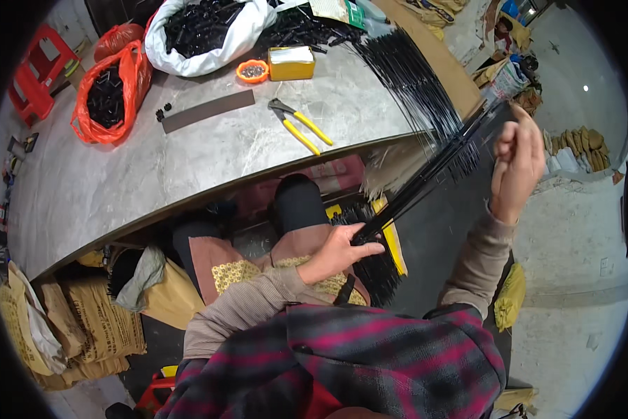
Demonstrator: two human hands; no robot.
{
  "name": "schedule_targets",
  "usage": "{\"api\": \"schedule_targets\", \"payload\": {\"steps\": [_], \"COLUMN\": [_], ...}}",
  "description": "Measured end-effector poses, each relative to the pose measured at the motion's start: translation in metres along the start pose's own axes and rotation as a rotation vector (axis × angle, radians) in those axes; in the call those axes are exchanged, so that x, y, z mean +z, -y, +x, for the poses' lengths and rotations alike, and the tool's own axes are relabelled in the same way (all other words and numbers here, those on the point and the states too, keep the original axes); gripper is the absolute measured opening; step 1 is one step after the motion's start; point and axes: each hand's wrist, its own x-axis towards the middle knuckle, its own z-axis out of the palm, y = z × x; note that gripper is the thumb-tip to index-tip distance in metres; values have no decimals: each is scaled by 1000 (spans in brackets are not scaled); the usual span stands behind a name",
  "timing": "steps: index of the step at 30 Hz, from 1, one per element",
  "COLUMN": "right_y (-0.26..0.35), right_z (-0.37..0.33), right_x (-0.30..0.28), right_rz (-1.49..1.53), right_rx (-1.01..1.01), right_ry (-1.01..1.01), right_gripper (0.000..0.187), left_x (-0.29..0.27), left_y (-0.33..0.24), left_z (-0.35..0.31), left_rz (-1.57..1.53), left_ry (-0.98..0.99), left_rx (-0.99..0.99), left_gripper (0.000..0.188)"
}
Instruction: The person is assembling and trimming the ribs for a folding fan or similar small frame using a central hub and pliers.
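One bundle (411, 190): thin black rods, the near end partly covered by the left hand (336, 255); the far end blurs into dark shapes beyond the right end of the table (202, 157), so its tip is hard to make out.
Lower pile: more black rods (380, 281), below the table's front edge, partly hidden by the left hand and bundle.
Bundle direction: long axis slanting from below the table's front edge, up and rightward past its right end.
Bundle place: between the hands, in front of the table's right part, near end in the left hand, far end close to the right hand (518, 159).
Left grip: fingers and thumb wrapped around the bundle.
Right fingers: mostly curled, beyond the table's right end; whether they touch rods, I cannot tell.
On the table: pliers (301, 127) near the front edge; loose rods (404, 73) at the right end.
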Motion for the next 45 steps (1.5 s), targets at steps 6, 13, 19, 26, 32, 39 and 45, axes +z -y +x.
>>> {"api": "schedule_targets", "payload": {"steps": [6,13,19,26,32,39,45], "right_y": [36,-92,-195,-243,-273,-299,-271], "right_z": [-57,-161,-259,-389,-416,-444,-360], "right_x": [-3,0,-139,-208,-197,-183,-71], "right_rz": [-779,-868,-1076,-1123,-1120,-1033,-170], "right_rx": [-851,-80,417,766,826,1092,948], "right_ry": [373,1131,941,634,715,572,632], "right_gripper": [55,38,50,54,49,105,29], "left_x": [-43,-56,-64,-85,-82,-79,-77], "left_y": [-13,-14,-6,43,56,49,26], "left_z": [11,23,18,-14,0,3,-13], "left_rz": [702,1036,1002,831,751,1014,545], "left_ry": [-81,37,-30,-175,-152,-151,-28], "left_rx": [249,329,353,-12,-134,127,-190], "left_gripper": [31,45,60,43,43,33,17]}}
